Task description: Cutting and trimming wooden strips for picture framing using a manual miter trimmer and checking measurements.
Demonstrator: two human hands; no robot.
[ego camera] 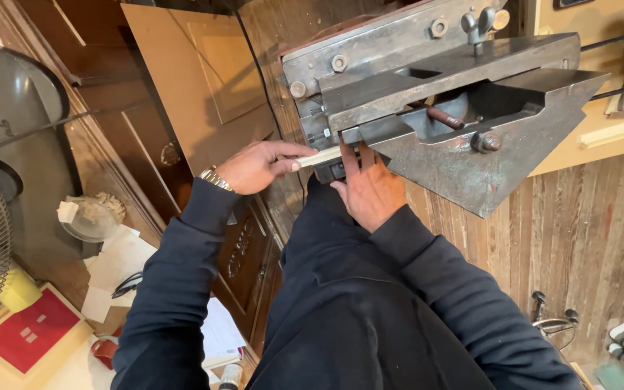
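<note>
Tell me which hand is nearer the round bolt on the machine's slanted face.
Right. The right hand presses against the machine's edge, just left of the bolt. The left hand is farther left, pinching the pale strip.

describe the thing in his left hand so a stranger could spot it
Find the big grey metal machine at the top. At its lower left edge, the left hand pinches a thin strip. It is pale cream, unlike the dark steel around it.

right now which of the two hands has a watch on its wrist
The left hand, which pinches the pale wooden strip at the metal machine. A metal watch sits at its cuff; the right hand shows none.
</note>
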